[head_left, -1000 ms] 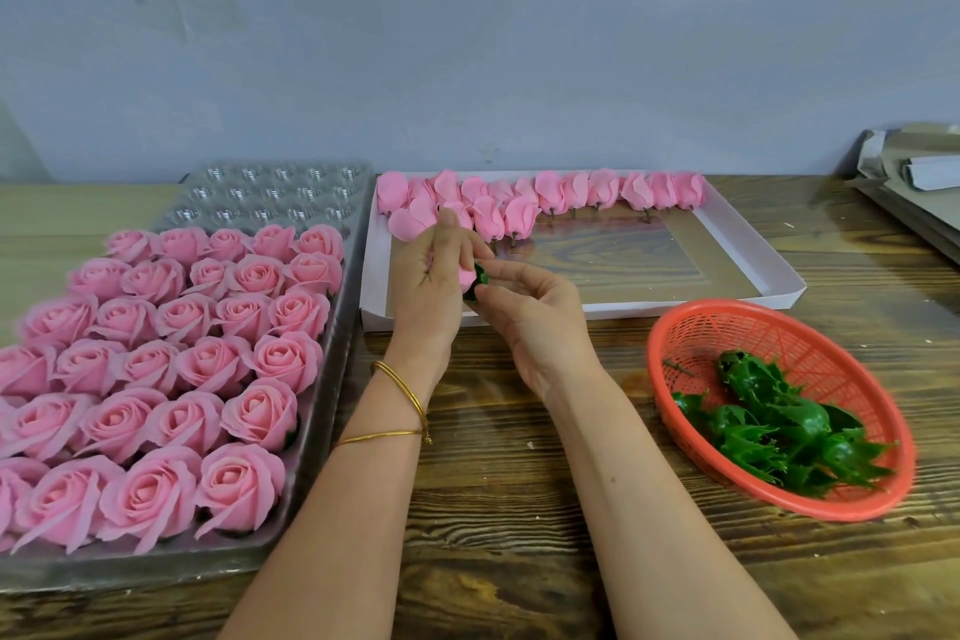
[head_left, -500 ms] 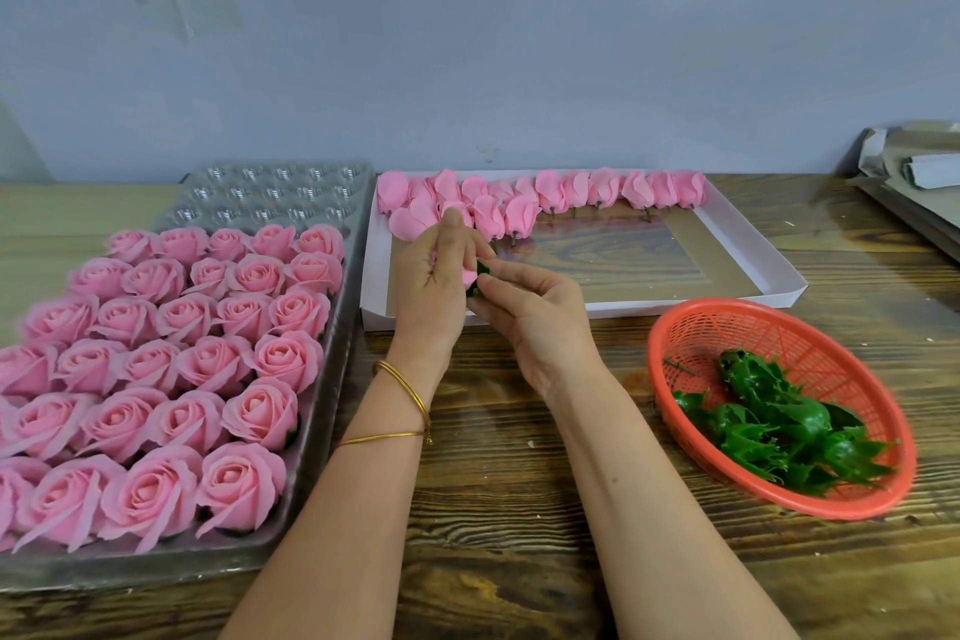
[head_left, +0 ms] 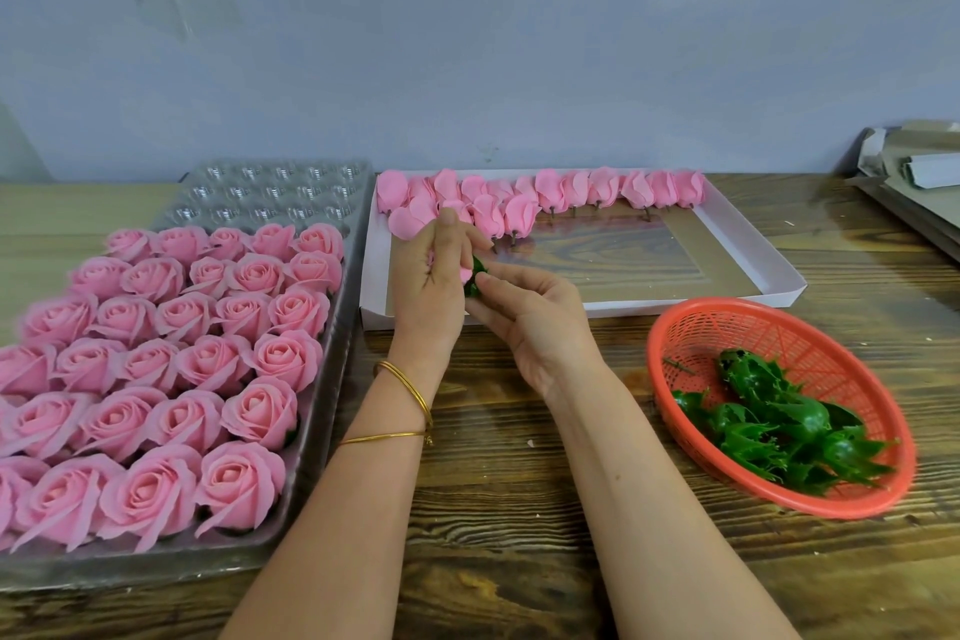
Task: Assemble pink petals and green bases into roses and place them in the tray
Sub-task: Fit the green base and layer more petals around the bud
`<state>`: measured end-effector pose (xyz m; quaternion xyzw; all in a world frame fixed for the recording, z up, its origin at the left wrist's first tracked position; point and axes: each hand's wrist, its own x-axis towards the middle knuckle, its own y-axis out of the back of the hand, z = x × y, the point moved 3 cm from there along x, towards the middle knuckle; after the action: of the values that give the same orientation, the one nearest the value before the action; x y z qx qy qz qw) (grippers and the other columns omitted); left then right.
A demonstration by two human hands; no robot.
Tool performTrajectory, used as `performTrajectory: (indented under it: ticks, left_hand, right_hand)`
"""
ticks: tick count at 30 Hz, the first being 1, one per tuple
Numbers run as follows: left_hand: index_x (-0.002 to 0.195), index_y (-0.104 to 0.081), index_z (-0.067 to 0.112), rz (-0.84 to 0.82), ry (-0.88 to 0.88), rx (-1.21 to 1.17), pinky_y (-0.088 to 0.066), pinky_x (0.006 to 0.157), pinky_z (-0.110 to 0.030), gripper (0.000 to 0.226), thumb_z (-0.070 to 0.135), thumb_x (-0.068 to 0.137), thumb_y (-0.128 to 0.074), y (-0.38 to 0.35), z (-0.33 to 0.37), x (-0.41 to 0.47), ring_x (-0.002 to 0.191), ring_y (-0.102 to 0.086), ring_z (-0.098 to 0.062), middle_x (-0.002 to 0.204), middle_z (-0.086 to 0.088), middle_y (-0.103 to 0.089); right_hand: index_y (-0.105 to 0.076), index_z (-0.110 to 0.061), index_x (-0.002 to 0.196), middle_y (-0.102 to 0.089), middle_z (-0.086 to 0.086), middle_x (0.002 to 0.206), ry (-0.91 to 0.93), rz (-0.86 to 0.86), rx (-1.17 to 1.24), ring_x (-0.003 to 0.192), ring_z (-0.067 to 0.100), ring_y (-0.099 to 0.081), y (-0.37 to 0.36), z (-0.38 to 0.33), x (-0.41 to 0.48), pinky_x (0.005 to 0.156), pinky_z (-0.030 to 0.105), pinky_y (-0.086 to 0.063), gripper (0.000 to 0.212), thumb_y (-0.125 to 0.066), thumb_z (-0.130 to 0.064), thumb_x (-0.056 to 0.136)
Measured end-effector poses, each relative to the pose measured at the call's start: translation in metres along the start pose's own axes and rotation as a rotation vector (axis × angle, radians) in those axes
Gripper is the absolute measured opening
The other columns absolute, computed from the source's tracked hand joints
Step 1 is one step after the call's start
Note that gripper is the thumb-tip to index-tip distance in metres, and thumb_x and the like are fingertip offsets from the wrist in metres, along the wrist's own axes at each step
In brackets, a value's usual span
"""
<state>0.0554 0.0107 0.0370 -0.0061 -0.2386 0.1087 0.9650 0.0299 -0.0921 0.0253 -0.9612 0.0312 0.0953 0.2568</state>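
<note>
Nearest us, two bare forearms reach out over the wooden table [head_left: 519,509], the left wrist ringed by gold bangles [head_left: 408,392]. To our left the clear plastic tray [head_left: 156,569] sits packed with finished pink roses [head_left: 239,489] in rows. To our right an orange basket [head_left: 753,333] holds a loose heap of green bases [head_left: 789,426].

Further out, the hands meet just before the near edge of a white box [head_left: 748,299]. The left hand [head_left: 428,276] is curled, back towards us, round a petal head [head_left: 430,256] – we see only a trace of pink between its fingers. The right hand [head_left: 524,322] pinches one green base [head_left: 475,273] between thumb and fingertips, pressing it against the left hand's fingers. Whether the base is seated on the petals we cannot tell.

Beyond them, a row of pink petal heads [head_left: 571,190] lies along the box's far wall – stems pointing towards us. The tray's farthest cups [head_left: 270,195] hold no roses. Cardboard sheets [head_left: 924,156] lie at the table's far right, against the grey wall [head_left: 467,42].
</note>
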Motion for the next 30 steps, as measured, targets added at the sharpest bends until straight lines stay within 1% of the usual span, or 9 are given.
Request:
performTrajectory:
  ticks: [3, 5, 10, 15, 19, 22, 24, 27, 30]
  left_hand:
    - [0.057, -0.049, 0.032, 0.01, 0.042, -0.031, -0.048, 0.076, -0.022, 0.048, 0.034, 0.103, -0.035, 0.0, -0.0029, 0.0005, 0.075, -0.062, -0.007, 0.072, 0.007, -0.066]
    - [0.061, -0.047, 0.021, 0.009, 0.044, -0.04, -0.048, 0.076, -0.02, 0.046, 0.031, 0.104, -0.034, -0.0007, -0.0043, 0.0003, 0.075, -0.062, -0.004, 0.072, 0.011, -0.067]
    - [0.061, -0.046, 0.018, -0.006, 0.041, -0.057, -0.047, 0.077, -0.018, 0.046, 0.03, 0.104, -0.034, -0.0026, -0.0063, -0.0005, 0.075, -0.062, -0.004, 0.071, 0.011, -0.067]
    - [0.059, -0.048, 0.023, -0.003, 0.024, -0.079, -0.047, 0.078, -0.017, 0.047, 0.032, 0.103, -0.034, -0.0016, -0.0075, 0.0012, 0.075, -0.062, -0.006, 0.071, 0.009, -0.067]
    - [0.055, -0.05, 0.032, 0.011, 0.031, -0.054, -0.046, 0.08, -0.02, 0.051, 0.037, 0.103, -0.034, -0.0009, -0.0074, 0.001, 0.078, -0.063, -0.007, 0.073, 0.009, -0.068]
    - [0.058, -0.048, 0.026, 0.024, 0.044, -0.071, -0.046, 0.081, -0.026, 0.048, 0.033, 0.104, -0.035, -0.0005, -0.0066, 0.0019, 0.079, -0.063, -0.008, 0.073, 0.008, -0.068]
    - [0.06, -0.047, 0.021, 0.029, 0.06, -0.094, -0.047, 0.081, -0.022, 0.047, 0.032, 0.104, -0.035, -0.0004, -0.0063, 0.0017, 0.078, -0.063, -0.007, 0.072, 0.008, -0.067]
    - [0.06, -0.047, 0.02, 0.03, 0.079, -0.122, -0.047, 0.076, -0.016, 0.048, 0.03, 0.105, -0.035, -0.001, -0.0062, 0.0001, 0.076, -0.063, -0.005, 0.072, 0.009, -0.068]
    - [0.06, -0.046, 0.02, 0.023, 0.085, -0.116, -0.047, 0.078, -0.02, 0.048, 0.03, 0.105, -0.034, -0.0017, -0.0058, -0.0003, 0.076, -0.062, -0.004, 0.072, 0.009, -0.067]
  right_hand:
    - [-0.067, 0.008, 0.098, -0.074, 0.012, 0.079, -0.014, -0.021, 0.009, 0.075, 0.017, -0.072, 0.0004, -0.0006, -0.0002, 0.072, 0.023, -0.06, 0.012, -0.06, 0.01, 0.088]
    - [-0.068, 0.006, 0.099, -0.074, 0.012, 0.081, -0.011, -0.03, 0.015, 0.077, 0.018, -0.073, 0.0002, -0.0009, -0.0003, 0.072, 0.023, -0.06, 0.015, -0.059, 0.011, 0.088]
    - [-0.064, 0.009, 0.106, -0.074, 0.014, 0.085, 0.022, -0.026, 0.011, 0.08, 0.02, -0.072, -0.0008, -0.0005, -0.0007, 0.079, 0.028, -0.06, 0.021, -0.056, 0.015, 0.088]
    - [-0.06, 0.012, 0.115, -0.067, 0.031, 0.108, 0.054, 0.006, -0.018, 0.097, 0.034, -0.067, -0.0026, -0.0002, -0.0027, 0.096, 0.042, -0.054, 0.031, -0.056, 0.019, 0.085]
    - [-0.062, 0.007, 0.106, -0.065, 0.024, 0.093, 0.078, 0.042, -0.077, 0.091, 0.033, -0.063, -0.0031, 0.0, -0.0035, 0.096, 0.045, -0.051, 0.03, -0.058, 0.023, 0.081]
    - [-0.059, 0.012, 0.11, -0.064, 0.024, 0.093, 0.084, 0.044, -0.086, 0.092, 0.034, -0.061, -0.0042, 0.0017, -0.0036, 0.097, 0.047, -0.05, 0.032, -0.058, 0.023, 0.08]
    - [-0.059, 0.013, 0.111, -0.064, 0.026, 0.095, 0.089, 0.039, -0.086, 0.093, 0.035, -0.062, -0.0043, 0.0019, -0.0036, 0.099, 0.048, -0.05, 0.032, -0.06, 0.021, 0.08]
    - [-0.064, 0.008, 0.105, -0.067, 0.02, 0.089, 0.096, 0.037, -0.113, 0.09, 0.032, -0.063, -0.0049, 0.0012, -0.0039, 0.099, 0.047, -0.051, 0.026, -0.063, 0.018, 0.081]
    - [-0.066, 0.002, 0.099, -0.068, 0.017, 0.087, 0.114, 0.041, -0.132, 0.09, 0.03, -0.065, -0.0048, 0.0014, -0.004, 0.098, 0.046, -0.052, 0.025, -0.065, 0.016, 0.079]
